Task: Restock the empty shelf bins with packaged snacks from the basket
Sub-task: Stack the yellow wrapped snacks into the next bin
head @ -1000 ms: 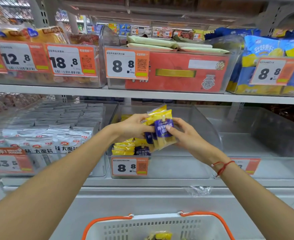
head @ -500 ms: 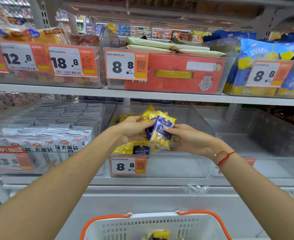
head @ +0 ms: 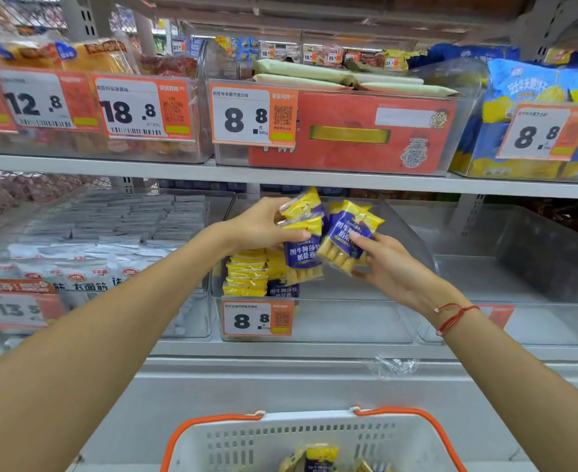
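Shop aisle, two grey metal shelves running across the view, both lined with clear plastic bins. Upper shelf: bagged goods behind orange price tags reading 12.8, 18.8, 8.8, and a red carton sitting in the middle bin. Lower shelf, left: a bin of white snack packs, nearly full. Centre: the clear bin with an 8.8 tag on its front wall is holding a short row of yellow-and-blue packets stacked at its left side; its right portion is showing bare floor. The neighbouring bin on the right is showing only bare plastic.

Both hands are working above the centre bin. The left hand is gripping a bunch of snack packets, thumb across their fronts, yellow tops pointing up. The right hand is pinching a single packet by its lower half, tilted, just beside the left bunch and touching it. A red string bracelet is circling the right wrist.

At the bottom edge, a white basket with orange handles is standing below the shelves, a few of the same packets lying inside.
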